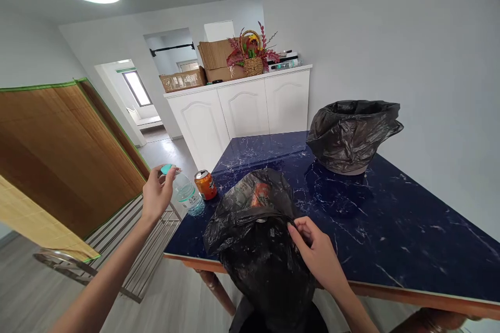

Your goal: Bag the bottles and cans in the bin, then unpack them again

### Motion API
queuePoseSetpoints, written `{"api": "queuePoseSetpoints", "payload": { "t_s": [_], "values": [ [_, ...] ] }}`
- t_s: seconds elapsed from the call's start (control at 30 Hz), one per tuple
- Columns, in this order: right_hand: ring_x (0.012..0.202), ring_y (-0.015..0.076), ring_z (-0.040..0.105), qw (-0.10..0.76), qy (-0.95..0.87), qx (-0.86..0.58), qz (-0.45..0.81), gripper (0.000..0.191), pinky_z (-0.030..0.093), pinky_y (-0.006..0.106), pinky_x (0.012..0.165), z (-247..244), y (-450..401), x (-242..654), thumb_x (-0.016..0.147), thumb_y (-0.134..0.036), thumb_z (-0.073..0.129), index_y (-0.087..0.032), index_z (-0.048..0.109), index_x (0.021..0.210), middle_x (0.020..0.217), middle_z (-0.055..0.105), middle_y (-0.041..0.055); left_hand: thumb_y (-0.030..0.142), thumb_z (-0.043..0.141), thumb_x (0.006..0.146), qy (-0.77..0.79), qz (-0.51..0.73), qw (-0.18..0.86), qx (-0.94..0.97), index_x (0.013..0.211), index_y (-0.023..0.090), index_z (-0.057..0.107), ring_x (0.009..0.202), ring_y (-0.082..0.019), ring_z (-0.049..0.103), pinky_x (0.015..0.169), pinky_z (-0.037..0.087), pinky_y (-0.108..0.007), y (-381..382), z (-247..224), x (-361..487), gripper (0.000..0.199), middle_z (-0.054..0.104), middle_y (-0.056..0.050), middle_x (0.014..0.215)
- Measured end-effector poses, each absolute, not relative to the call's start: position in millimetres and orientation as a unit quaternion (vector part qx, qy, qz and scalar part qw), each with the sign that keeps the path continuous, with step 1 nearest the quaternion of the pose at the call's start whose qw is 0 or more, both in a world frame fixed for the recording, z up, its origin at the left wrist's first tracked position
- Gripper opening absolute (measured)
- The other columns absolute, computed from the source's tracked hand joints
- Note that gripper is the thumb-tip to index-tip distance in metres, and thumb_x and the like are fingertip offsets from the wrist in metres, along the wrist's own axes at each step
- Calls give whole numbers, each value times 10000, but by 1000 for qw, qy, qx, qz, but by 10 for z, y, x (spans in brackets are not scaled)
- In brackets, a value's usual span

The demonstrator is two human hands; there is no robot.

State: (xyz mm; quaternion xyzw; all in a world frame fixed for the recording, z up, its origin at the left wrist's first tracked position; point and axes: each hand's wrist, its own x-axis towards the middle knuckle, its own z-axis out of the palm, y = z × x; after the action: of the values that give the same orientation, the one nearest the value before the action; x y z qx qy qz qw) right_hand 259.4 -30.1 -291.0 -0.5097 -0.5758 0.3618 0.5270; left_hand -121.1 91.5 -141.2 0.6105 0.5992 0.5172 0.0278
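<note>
My left hand [157, 192] pinches the teal cap of a clear plastic bottle [189, 195], which tilts at the table's left edge. Just right of it an orange soda can [205, 184] stands upright. A black plastic bag [261, 250] lies over the near table edge and hangs down in front of me. Through its thin film shows something orange and red, its kind unclear. My right hand [315, 251] is closed on the right side of the bag's rim, with the fingertips pinching the film.
A bin lined with a black bag [351, 135] stands at the back right of the blue marbled table [410, 234]. Behind are a white cabinet [246, 109], cardboard boxes [216, 60] and a flower basket [253, 65]. A metal rack [133, 239] stands at left.
</note>
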Motion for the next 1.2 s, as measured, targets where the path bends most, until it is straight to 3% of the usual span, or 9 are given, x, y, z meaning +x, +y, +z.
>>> {"api": "queuePoseSetpoints", "payload": {
  "t_s": [0.33,0.53,0.6,0.63,0.67,0.77,0.87,1.0,1.2],
  "values": [
    [613,164,466,533,-571,-509,360,486,365,285,578,-2868,-299,2594,1005,-705,550,-246,589,853,674,496,-29,637,607,940,604,489,19,629,1183,180,612,1119,-319,774,1008,606,-492,1344,-1511,-1085,518,791,-161,1156],
    [646,177,512,544,-563,-507,361,490,405,290,611,-2876,-293,2581,998,-712,563,-244,609,859,694,549,-14,494,749,900,543,528,-125,641,1410,134,509,1481,-327,485,1215,440,-487,884,-1331,-774,669,520,-230,1529],
    [651,180,522,548,-561,-505,360,496,414,289,613,-2873,-295,2582,992,-718,570,-243,610,853,697,562,-9,381,658,996,456,559,-156,675,1287,180,576,1260,-253,639,1087,540,-421,527,-1241,-537,363,637,-150,1333],
    [649,179,523,550,-561,-503,359,498,414,287,609,-2873,-296,2585,991,-718,574,-242,611,851,696,564,-8,311,591,1047,420,534,-122,724,1165,212,620,1080,-202,696,990,573,-361,326,-1213,-394,157,699,-84,1143],
    [648,178,522,552,-562,-502,356,496,413,285,605,-2874,-298,2589,992,-715,578,-241,612,851,696,565,-8,245,525,1080,374,467,-65,799,1069,231,643,938,-165,715,899,584,-305,127,-1209,-241,119,723,-37,991],
    [632,170,515,546,-565,-503,359,480,401,280,588,-2884,-301,2605,1006,-697,575,-239,617,869,700,566,-11,218,502,1097,241,177,59,952,1152,243,698,993,-178,750,889,609,-292,-339,-1391,212,205,778,-55,1081],
    [635,169,531,540,-567,-504,365,466,413,280,597,-2888,-299,2611,1014,-684,572,-236,622,895,721,593,-7,226,512,1094,291,85,-97,948,1230,166,676,1111,-297,737,937,631,-434,-442,-1805,523,222,749,-140,1220],
    [663,179,555,553,-563,-506,349,474,434,284,622,-2867,-294,2605,998,-693,586,-233,623,886,729,601,1,200,590,1050,437,48,-212,873,1366,137,622,1184,-386,716,950,626,-533,-155,-2227,677,323,693,-215,1306],
    [670,175,546,554,-558,-507,352,473,438,278,628,-2857,-292,2603,997,-692,587,-236,607,872,725,583,-6,337,722,997,519,79,-176,832,1567,128,467,1235,-414,710,984,624,-517,290,-2344,841,658,636,-265,1402]
  ]
}}
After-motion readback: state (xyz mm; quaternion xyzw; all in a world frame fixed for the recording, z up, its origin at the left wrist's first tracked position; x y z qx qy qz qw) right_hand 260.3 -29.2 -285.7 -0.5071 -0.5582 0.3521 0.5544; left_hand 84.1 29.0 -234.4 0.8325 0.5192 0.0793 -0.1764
